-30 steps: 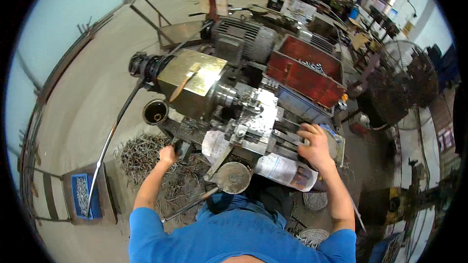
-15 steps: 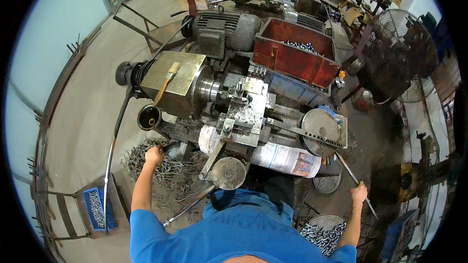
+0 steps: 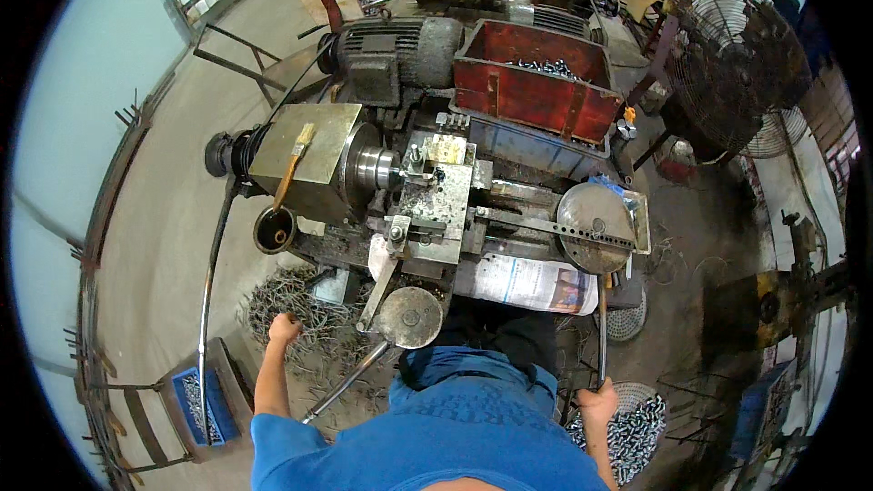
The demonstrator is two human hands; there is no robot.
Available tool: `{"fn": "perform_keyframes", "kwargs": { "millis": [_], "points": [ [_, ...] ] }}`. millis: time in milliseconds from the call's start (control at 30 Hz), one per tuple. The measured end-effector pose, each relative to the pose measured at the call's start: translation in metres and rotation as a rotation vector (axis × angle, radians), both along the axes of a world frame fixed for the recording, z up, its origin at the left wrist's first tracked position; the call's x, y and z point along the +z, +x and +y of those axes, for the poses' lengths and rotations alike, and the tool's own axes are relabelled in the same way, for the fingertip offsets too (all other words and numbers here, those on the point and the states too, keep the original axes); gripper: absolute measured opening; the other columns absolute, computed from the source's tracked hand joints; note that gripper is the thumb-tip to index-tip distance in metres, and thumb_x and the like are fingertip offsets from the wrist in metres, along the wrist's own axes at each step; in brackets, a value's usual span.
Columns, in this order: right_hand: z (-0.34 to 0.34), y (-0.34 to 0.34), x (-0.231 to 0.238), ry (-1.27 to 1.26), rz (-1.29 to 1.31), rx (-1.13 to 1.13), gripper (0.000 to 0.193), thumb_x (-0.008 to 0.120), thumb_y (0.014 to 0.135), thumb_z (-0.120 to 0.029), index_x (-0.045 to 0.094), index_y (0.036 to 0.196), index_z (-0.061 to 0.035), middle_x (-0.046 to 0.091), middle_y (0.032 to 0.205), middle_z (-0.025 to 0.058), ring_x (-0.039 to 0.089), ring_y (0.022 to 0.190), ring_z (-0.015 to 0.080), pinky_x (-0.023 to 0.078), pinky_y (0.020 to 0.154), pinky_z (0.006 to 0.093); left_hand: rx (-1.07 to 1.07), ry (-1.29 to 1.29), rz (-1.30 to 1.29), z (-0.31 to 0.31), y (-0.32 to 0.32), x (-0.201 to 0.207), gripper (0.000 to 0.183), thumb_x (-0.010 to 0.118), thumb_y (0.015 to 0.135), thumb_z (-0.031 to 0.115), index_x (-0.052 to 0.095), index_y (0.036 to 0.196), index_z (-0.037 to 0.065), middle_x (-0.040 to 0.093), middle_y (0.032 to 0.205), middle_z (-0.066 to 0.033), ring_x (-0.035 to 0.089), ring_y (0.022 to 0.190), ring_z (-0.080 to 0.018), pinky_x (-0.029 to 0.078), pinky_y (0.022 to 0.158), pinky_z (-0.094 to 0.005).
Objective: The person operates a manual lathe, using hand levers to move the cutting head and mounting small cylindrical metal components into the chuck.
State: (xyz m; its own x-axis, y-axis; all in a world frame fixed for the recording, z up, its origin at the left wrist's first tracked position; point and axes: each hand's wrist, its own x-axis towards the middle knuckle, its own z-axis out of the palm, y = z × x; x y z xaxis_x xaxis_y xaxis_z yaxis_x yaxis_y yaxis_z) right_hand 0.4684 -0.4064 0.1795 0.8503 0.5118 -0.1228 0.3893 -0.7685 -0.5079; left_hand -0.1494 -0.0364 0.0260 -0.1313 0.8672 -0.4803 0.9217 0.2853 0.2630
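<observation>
My right hand (image 3: 597, 403) is wrapped round the lower end of a long metal lever (image 3: 602, 332), which slopes down from beneath a round plate (image 3: 596, 223) on the lathe's right side. My left hand (image 3: 285, 327) is closed beside a heap of curly metal shavings (image 3: 314, 309); what its fingers hold, if anything, is hidden. In front of me stands a small lathe with a shiny spindle (image 3: 373, 168) and a tool slide (image 3: 436, 205). A second lever (image 3: 350, 382) runs from a smaller round plate (image 3: 411, 316), untouched.
A brush (image 3: 296, 164) leans in an oil pot (image 3: 274, 229) on the left. Behind the slide sits a red bin (image 3: 536, 95) of metal parts. More parts lie in a blue tray (image 3: 205, 405) and a round basket (image 3: 637, 432). A fan (image 3: 741, 64) stands right.
My right hand has swung the lever left and toward me, so it now hangs straighter. My left hand has dropped lower, away from the machine. The view has shifted slightly.
</observation>
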Motion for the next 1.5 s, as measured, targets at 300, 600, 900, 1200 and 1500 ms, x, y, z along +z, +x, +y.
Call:
{"fn": "perform_keyframes", "kwargs": {
  "millis": [300, 600, 900, 1200, 1500],
  "points": [
    [0.001, -0.004, 0.003, -0.047, -0.087, 0.024, 0.034, 0.061, 0.06, -0.026, 0.055, 0.082, -0.0007, 0.058, 0.069, 0.0241, 0.057, 0.069, 0.0432, 0.045, 0.062, 0.0462, -0.07, 0.149, -0.059, 0.027, 0.029, 0.03, 0.025, 0.061, 0.072, 0.027, 0.069, 0.086, 0.008, 0.066, 0.073, -0.0163, 0.065, 0.074, -0.0318, 0.051, 0.071, -0.0403],
    [-0.014, 0.209, -0.016, -0.508, -0.617, 0.095, 0.041, 0.065, 0.063, -0.021, 0.059, 0.101, -0.0059, 0.061, 0.085, 0.0156, 0.061, 0.076, 0.0335, 0.048, 0.066, 0.0436, -0.392, 0.286, 0.134, 0.063, 0.081, 0.067, 0.044, 0.063, 0.075, 0.038, 0.061, 0.105, 0.006, 0.066, 0.086, -0.0165, 0.063, 0.082, -0.036, 0.05, 0.073, -0.0438],
    [0.091, 0.184, 0.048, -0.005, -0.713, 0.228, 0.045, 0.058, 0.058, -0.015, 0.064, 0.1, -0.0018, 0.063, 0.093, 0.0166, 0.056, 0.091, 0.035, 0.041, 0.085, 0.0437, 0.176, 0.481, 0.163, 0.033, 0.163, -0.038, 0.044, 0.054, 0.083, 0.045, 0.062, 0.088, 0.002, 0.065, 0.084, -0.0193, 0.064, 0.082, -0.0365, 0.051, 0.071, -0.0431],
    [0.225, 0.086, 0.134, 0.361, -0.481, 0.674, 0.044, 0.061, 0.057, -0.018, 0.064, 0.097, -0.0005, 0.062, 0.096, 0.0163, 0.055, 0.092, 0.0353, 0.043, 0.082, 0.0406, -0.355, 0.186, 0.36, 0.047, 0.108, 0.003, 0.033, 0.052, 0.084, 0.031, 0.056, 0.101, 0.002, 0.066, 0.085, -0.0175, 0.065, 0.079, -0.0317, 0.052, 0.068, -0.0438],
    [0.417, -0.107, 0.156, 0.541, -0.683, 1.449, 0.035, 0.066, 0.048, -0.019, 0.066, 0.08, -0.0035, 0.058, 0.091, 0.0139, 0.052, 0.094, 0.032, 0.039, 0.093, 0.0419, -0.049, 0.518, -0.162, 0.041, 0.064, 0.183, 0.03, 0.06, 0.08, 0.026, 0.064, 0.104, 0.007, 0.066, 0.084, -0.0161, 0.064, 0.079, -0.0325, 0.05, 0.069, -0.0399]
  ]
}}
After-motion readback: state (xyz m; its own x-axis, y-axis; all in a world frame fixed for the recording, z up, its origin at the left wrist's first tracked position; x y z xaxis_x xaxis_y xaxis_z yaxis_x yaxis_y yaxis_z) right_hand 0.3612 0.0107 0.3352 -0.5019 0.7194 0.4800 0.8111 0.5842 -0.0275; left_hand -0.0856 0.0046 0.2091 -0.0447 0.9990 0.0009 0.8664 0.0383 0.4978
